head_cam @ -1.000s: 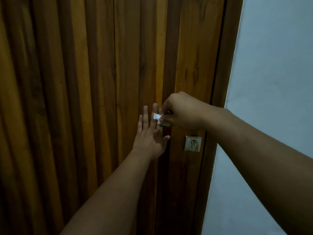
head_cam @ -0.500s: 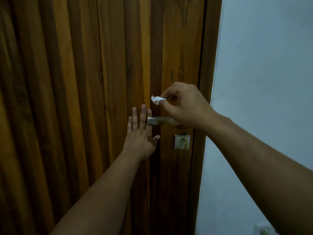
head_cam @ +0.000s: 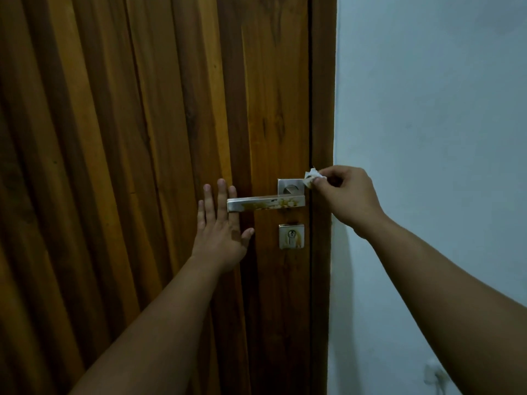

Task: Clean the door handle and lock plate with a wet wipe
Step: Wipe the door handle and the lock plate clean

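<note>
A steel lever handle [head_cam: 265, 203] with brown stains runs across the wooden door [head_cam: 142, 138]. Its square rose plate [head_cam: 289, 186] sits above the lever's right end. A stained square lock plate [head_cam: 291, 236] with a keyhole is mounted below. My right hand [head_cam: 346, 196] pinches a small crumpled white wet wipe [head_cam: 311, 178] against the upper right corner of the rose plate. My left hand [head_cam: 221, 226] lies flat on the door, fingers spread, with fingertips behind the lever's left end.
The dark door frame [head_cam: 320, 166] runs down just right of the handle. A pale blue wall [head_cam: 427, 109] fills the right side, with a wall socket [head_cam: 436, 376] low at the bottom right.
My right hand has carried the wipe from above the lever's left part to the right, onto the rose plate corner. The lever and both plates are now uncovered. My left hand stays flat on the door.
</note>
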